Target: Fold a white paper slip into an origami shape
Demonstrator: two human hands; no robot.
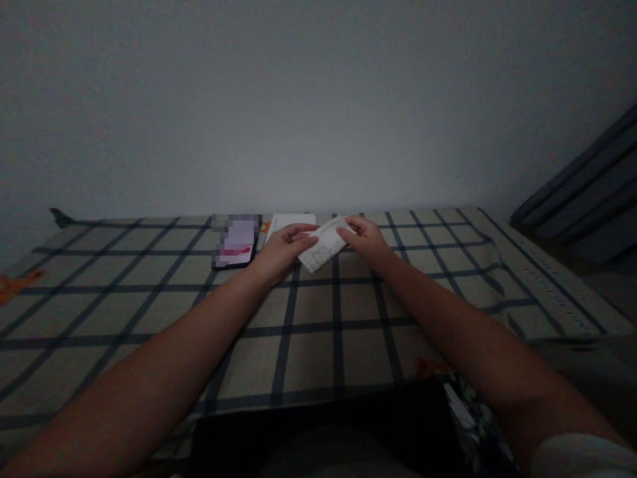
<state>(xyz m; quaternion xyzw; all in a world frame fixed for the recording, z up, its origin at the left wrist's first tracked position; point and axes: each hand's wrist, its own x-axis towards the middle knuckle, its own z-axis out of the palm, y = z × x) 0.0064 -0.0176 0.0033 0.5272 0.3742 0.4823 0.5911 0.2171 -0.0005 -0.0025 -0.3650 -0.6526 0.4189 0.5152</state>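
Note:
Between my two hands is a folded sheet of white paper (326, 244) with faint grey line drawings near its lower left end. It tilts above the tablecloth, its right end higher. My left hand (286, 250) pinches the left edge, thumb on top. At the upper right end my right hand (365, 238) grips it, thumb on the near face and the other fingers behind. Beyond my left hand lies a flat white sheet or booklet (293, 219), partly covered by that hand.
A phone (239, 242) with a lit, partly blurred screen lies left of my left hand. The checked tablecloth (313, 352) covers the table, which meets a plain wall (318, 106). A dark curtain (587, 192) hangs at the right. The room is dim.

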